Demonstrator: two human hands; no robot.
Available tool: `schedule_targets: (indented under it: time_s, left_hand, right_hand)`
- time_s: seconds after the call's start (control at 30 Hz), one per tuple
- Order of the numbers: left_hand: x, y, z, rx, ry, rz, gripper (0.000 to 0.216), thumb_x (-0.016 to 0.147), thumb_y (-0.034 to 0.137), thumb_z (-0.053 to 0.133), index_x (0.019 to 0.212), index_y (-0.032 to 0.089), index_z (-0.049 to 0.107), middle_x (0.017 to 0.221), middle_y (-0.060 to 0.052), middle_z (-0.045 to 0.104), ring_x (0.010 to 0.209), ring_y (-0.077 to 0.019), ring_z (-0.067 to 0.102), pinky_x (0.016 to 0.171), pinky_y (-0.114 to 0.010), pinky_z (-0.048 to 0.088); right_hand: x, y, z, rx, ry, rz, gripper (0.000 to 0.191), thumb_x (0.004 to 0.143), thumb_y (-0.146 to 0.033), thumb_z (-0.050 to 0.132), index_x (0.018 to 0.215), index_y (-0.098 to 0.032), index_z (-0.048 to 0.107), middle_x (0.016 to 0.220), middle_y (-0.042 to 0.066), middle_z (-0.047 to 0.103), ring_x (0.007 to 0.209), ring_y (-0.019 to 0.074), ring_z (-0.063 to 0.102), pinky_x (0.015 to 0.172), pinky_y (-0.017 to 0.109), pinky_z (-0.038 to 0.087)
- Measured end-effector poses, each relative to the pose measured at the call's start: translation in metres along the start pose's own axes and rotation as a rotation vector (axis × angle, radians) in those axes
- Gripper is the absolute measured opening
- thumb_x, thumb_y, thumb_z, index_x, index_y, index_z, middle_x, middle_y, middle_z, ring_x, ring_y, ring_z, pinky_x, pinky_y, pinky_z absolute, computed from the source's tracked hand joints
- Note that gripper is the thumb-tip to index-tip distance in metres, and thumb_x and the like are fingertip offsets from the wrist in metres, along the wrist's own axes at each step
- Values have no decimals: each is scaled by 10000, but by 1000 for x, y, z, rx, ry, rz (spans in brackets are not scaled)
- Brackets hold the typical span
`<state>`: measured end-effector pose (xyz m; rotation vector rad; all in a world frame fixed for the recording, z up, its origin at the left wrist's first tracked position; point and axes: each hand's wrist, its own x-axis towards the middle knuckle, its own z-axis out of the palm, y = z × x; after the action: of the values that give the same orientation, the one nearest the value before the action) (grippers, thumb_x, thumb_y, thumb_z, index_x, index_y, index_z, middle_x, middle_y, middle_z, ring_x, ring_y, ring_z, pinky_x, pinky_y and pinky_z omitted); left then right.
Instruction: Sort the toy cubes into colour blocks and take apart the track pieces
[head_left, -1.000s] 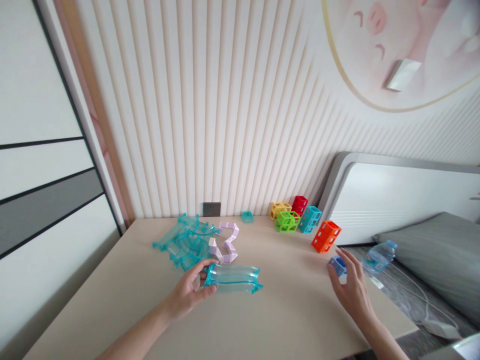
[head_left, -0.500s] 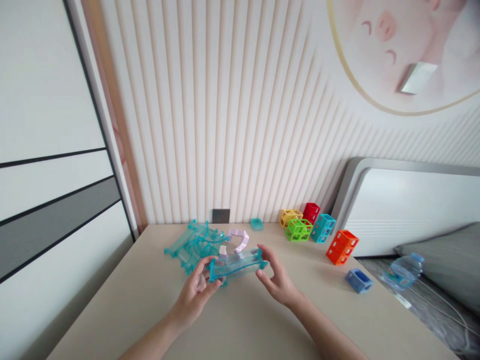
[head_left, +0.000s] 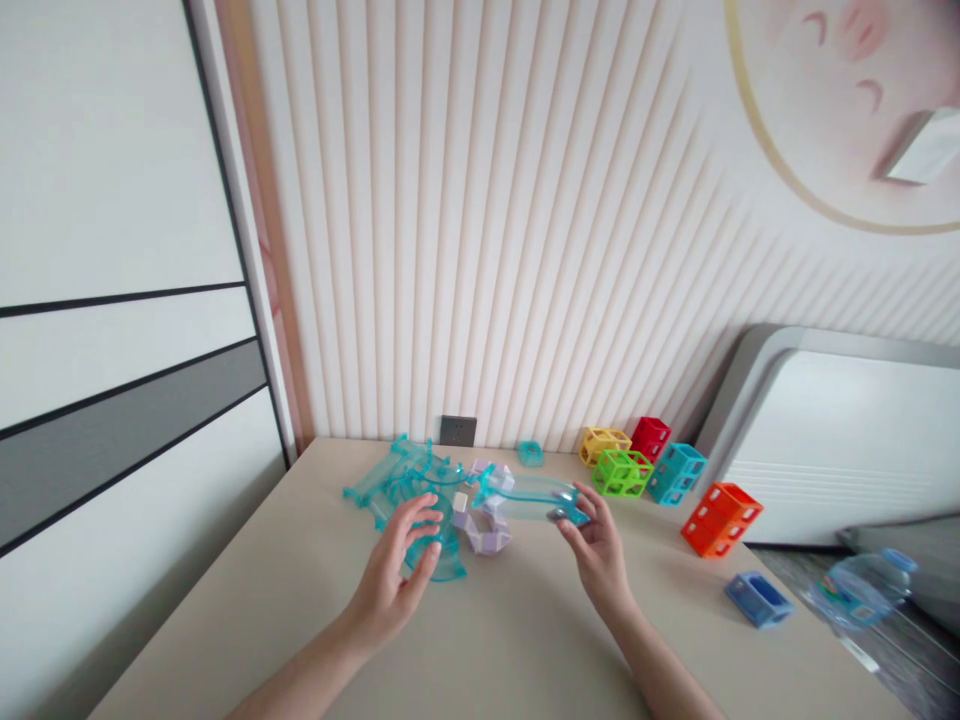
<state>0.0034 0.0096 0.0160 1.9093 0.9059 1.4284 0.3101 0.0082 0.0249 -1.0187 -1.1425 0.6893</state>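
A clear teal plastic track piece (head_left: 529,497) is held at its right end by my right hand (head_left: 598,545), thumb and fingers pinching it. Its left end reaches over a lilac curved chain of blocks (head_left: 487,540) that lies on the table. My left hand (head_left: 397,560) is empty, fingers spread, just in front of a pile of similar teal track pieces (head_left: 401,475). One curved teal piece (head_left: 448,568) of the pile shows beside the left fingertips and is partly hidden by them.
Yellow (head_left: 604,444), green (head_left: 622,473), red (head_left: 650,438), teal (head_left: 676,473) and orange (head_left: 721,520) cube frames stand at the right. A blue block (head_left: 759,599) lies near the right edge. A small teal square (head_left: 531,454) sits by the wall. A plastic bottle (head_left: 862,588) lies beyond the table.
My left hand has let go of the teal track piece and moved slightly left. My right hand now holds the piece alone, farther right. The view has shifted left.
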Motion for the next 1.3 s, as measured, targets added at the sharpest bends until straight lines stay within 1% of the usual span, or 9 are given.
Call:
schedule_targets:
  time_s: [0.1,0.17,0.3,0.4,0.6,0.83,1.03,1.17,1.3]
  left_hand:
    - [4,-5,-8,390,-57,179,486,992,266,514,1461,281,385,1405,-128,554,1296,-286,559,1072,-483,499]
    - [7,-8,-10,568,-114,231,513,986,277,521,1479,262,378,1393,-128,582,1307,-294,553,1080,-490,489]
    - [8,-13,-9,738,-150,236,520,979,325,513,1477,224,400,1265,-119,683,1141,-282,665,983,-459,553]
    - [7,-14,-8,781,-151,205,458,978,338,506,1417,209,480,1131,-102,735,1020,-273,706,914,-436,578]
    - [7,-10,-9,812,-171,133,278,981,345,507,1181,204,640,1066,-95,733,976,-267,700,883,-422,572]
    - [6,-8,-8,813,-173,67,253,952,371,555,1137,228,651,1021,-82,715,964,-279,683,872,-418,547]
    - [6,-5,-7,845,-143,27,215,950,349,548,1099,226,644,984,-76,698,934,-277,671,865,-422,526]
    - [6,-7,-8,847,-121,28,200,939,338,565,1092,232,638,987,-69,700,943,-279,671,854,-416,525]
    - [7,-9,-9,813,-113,35,198,937,346,573,1081,227,638,994,-69,701,946,-281,671,854,-421,533]
  right_hand:
    - [18,5,-17,-97,201,17,708,686,-569,828,1248,-249,542,953,38,674,729,184,660,661,303,546]
    - [27,12,-28,-201,298,30,789,642,-638,811,1252,-217,542,878,17,643,690,170,615,649,297,531]
    - [34,26,-38,-429,382,84,840,635,-723,729,1247,-177,547,957,59,643,700,182,616,702,338,541]
    - [37,33,-34,-484,347,97,797,644,-691,726,1224,-172,559,970,85,680,685,207,643,695,363,546]
    - [49,46,-7,-563,185,65,651,704,-583,701,1206,-198,548,997,96,724,765,254,707,728,384,553]
    - [71,65,25,-731,48,54,537,790,-484,653,1239,-214,535,958,76,737,892,275,710,776,377,523]
    - [84,74,37,-861,-39,22,481,818,-437,667,1241,-225,584,984,101,740,959,313,693,855,404,490]
    - [82,72,36,-887,-48,-38,515,827,-418,638,1297,-221,567,1152,118,703,1108,328,634,966,443,456]
    - [69,62,35,-895,7,-108,476,907,-401,485,1307,-154,563,1255,171,639,1196,334,557,1052,489,390]
